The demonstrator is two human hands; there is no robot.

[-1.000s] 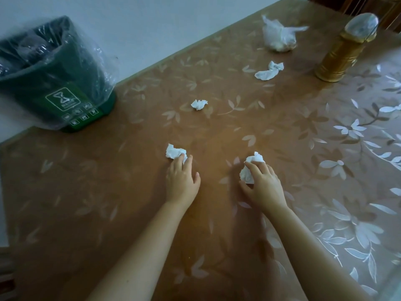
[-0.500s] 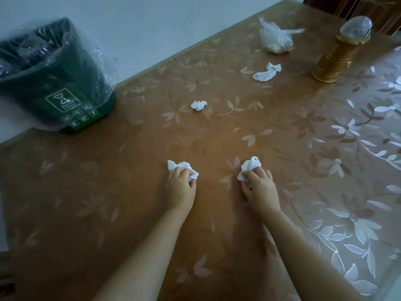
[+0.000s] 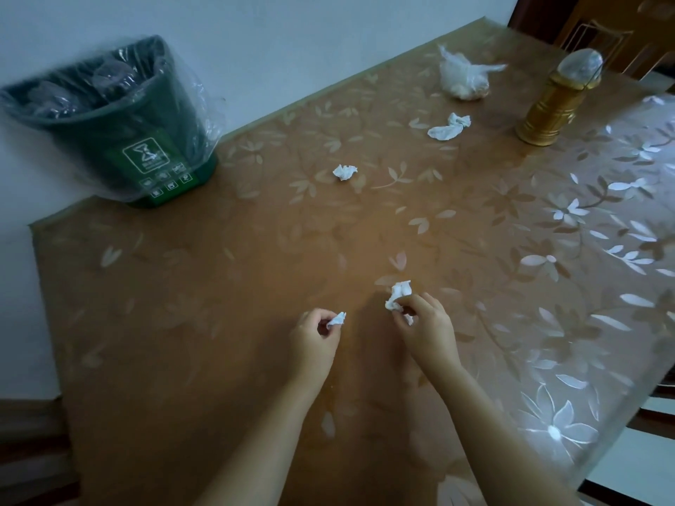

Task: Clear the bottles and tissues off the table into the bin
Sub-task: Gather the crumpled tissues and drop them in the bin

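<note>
Head view: a person's two bare forearms reached over a brown table [image 3: 226,323] with a leaf-patterned cover.
Left hand [image 3: 315,341]: curled closed around a small crumpled tissue [image 3: 336,318], only a white corner poking out between the fingers.
Right hand [image 3: 428,328]: fingertips pinched on a larger tissue wad [image 3: 398,294], which stuck up above the knuckles.
Loose tissues: one ball [image 3: 344,172] mid-table, a longer twisted one [image 3: 449,126] farther back.
Bin [image 3: 120,122]: green, lined with clear plastic, stood at the table's far left corner against the wall.
Other things: a knotted plastic bag [image 3: 462,76] and a gold lantern [image 3: 559,104] at the far end.
</note>
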